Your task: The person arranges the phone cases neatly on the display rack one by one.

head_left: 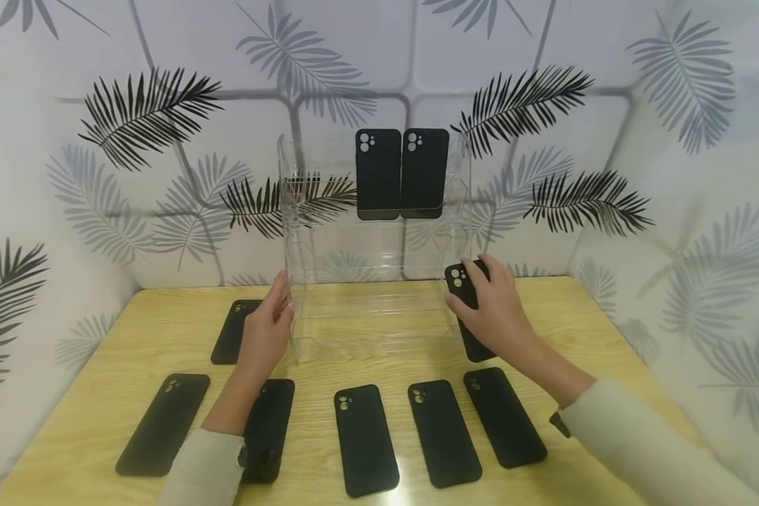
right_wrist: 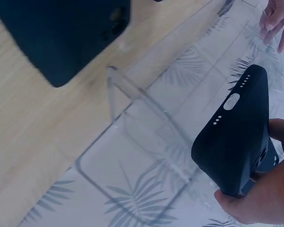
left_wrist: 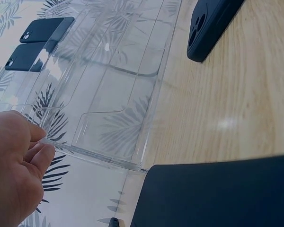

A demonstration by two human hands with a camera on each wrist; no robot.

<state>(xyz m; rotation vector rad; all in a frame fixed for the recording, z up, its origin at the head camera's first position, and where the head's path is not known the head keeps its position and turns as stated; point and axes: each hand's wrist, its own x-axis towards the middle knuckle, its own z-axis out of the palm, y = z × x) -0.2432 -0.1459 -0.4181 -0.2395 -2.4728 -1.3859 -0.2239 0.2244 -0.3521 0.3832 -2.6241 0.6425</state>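
A clear plastic tiered rack (head_left: 373, 309) stands at the back of the table. My left hand (head_left: 268, 327) pinches its left side edge between thumb and fingers, as the left wrist view shows on the rack wall (left_wrist: 92, 156). At the rack's lower right side, my right hand (head_left: 496, 306) grips a black phone case (head_left: 474, 344), held tilted with its camera cutouts at the top. The right wrist view shows this case's bottom edge (right_wrist: 232, 101) with its port slot. Two more black cases, a left one (head_left: 378, 172) and a right one (head_left: 425, 172), stand side by side on the top tier.
Several black phone cases lie on the wooden table (head_left: 316, 372): one beside the left hand (head_left: 230, 334), one at far left (head_left: 164, 425), one under the left forearm (head_left: 275, 422), and a front row including a middle case (head_left: 367, 439). Leaf-patterned wall (head_left: 379, 42) rises behind.
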